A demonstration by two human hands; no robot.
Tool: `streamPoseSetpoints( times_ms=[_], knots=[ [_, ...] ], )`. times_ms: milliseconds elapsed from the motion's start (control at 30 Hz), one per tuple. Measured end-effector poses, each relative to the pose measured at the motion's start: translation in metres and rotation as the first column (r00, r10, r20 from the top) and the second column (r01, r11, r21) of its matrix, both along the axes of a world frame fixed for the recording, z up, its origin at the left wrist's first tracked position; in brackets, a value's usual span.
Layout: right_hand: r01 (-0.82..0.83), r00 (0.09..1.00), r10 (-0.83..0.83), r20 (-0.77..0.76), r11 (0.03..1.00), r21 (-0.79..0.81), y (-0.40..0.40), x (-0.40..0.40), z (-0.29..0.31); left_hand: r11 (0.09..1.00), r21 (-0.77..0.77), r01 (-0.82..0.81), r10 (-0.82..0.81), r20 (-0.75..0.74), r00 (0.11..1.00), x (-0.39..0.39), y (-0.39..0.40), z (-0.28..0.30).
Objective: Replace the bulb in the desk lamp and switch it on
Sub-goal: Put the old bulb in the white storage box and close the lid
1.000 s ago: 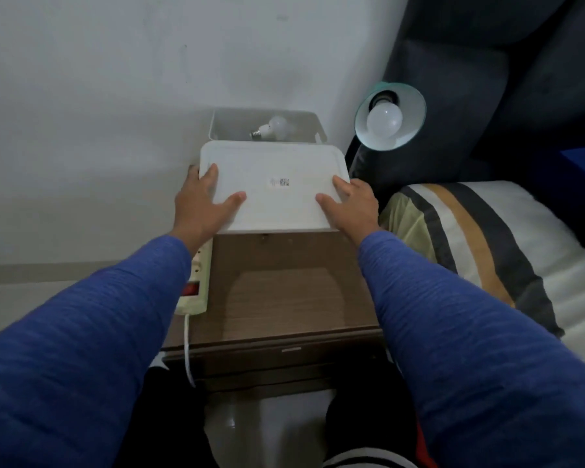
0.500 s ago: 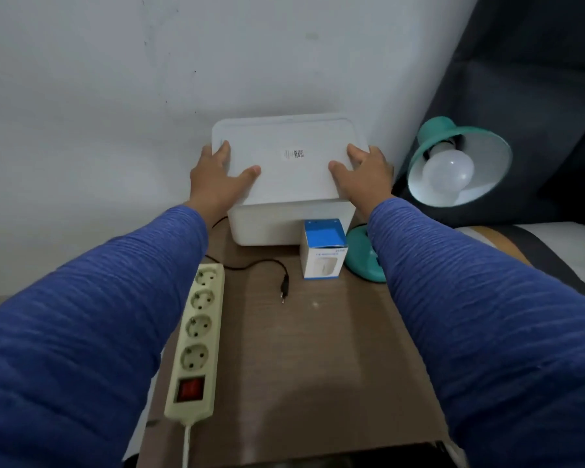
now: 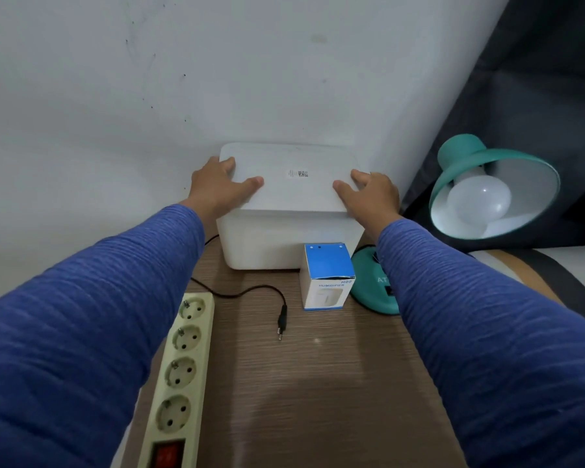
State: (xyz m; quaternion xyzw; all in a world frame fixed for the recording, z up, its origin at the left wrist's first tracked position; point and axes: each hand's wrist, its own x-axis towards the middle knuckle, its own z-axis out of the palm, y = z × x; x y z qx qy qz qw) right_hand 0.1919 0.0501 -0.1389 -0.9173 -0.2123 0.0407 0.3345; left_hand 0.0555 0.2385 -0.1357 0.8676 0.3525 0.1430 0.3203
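Note:
A teal desk lamp stands at the right of the wooden bedside table [image 3: 318, 393], its base [image 3: 368, 295] partly behind my right sleeve. Its shade [image 3: 470, 153] faces me with a white bulb [image 3: 477, 201] screwed in, unlit. The lamp's black plug [image 3: 282, 320] lies loose on the table beside a cream power strip [image 3: 183, 359] with a red switch [image 3: 166, 456]. A white storage box [image 3: 267, 244] stands against the wall with its lid [image 3: 291, 187] on top. My left hand [image 3: 217, 187] grips the lid's left end, my right hand [image 3: 372, 197] its right end.
A small blue and white carton [image 3: 326, 278] marked "humidifier" stands in front of the box, close to the lamp base. A striped bed cover [image 3: 537, 268] lies to the right, under a dark curtain [image 3: 537, 79]. The white wall is right behind the box.
One second ago I held the lid in front of the open box, with a bulb lying inside. The lid now sits on the box, and my view has moved closer.

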Motion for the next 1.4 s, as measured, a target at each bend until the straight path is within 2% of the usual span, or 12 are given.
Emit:
streamPoseSetpoints(
  times_ms=[167, 433, 600, 767, 900, 1033, 1100, 1400],
  knots=[
    [0.01, 1.0, -0.01, 0.029, 1.0, -0.007, 0.005, 0.002, 0.002, 1.0, 0.02, 0.0, 0.0, -0.023, 1.0, 0.005, 0.006, 0.001],
    [0.011, 0.999, -0.012, 0.041, 1.0, 0.028, 0.005, -0.003, 0.001, 0.997, 0.074, -0.036, 0.032, 0.058, 0.998, 0.0, 0.004, 0.006],
    [-0.003, 1.0, 0.003, 0.011, 1.0, 0.015, 0.006, -0.004, 0.002, 0.997, 0.07, -0.022, 0.024, -0.019, 1.0, 0.0, 0.006, 0.0],
    [-0.034, 0.999, 0.036, 0.034, 0.997, -0.072, 0.006, -0.004, -0.002, 0.998, 0.068, -0.008, 0.011, -0.051, 0.999, -0.001, 0.006, -0.01],
    [-0.053, 0.997, 0.06, 0.048, 0.989, -0.138, 0.008, -0.003, -0.001, 0.986, 0.159, 0.054, -0.018, -0.22, 0.975, 0.002, 0.008, -0.007],
    [-0.046, 0.993, 0.086, 0.081, 0.917, -0.397, 0.013, -0.008, 0.011, 0.968, 0.216, 0.125, -0.034, -0.383, 0.923, 0.004, 0.005, 0.003],
    [-0.048, 0.989, 0.107, 0.098, 0.881, -0.471, 0.016, -0.013, 0.022, 0.963, 0.229, 0.141, -0.027, -0.443, 0.896, 0.001, 0.001, 0.011],
    [-0.097, 0.979, 0.182, 0.091, 0.811, -0.577, 0.009, -0.048, 0.054, 0.97, 0.224, 0.098, 0.044, -0.553, 0.832, -0.041, -0.011, 0.04]
  ],
)
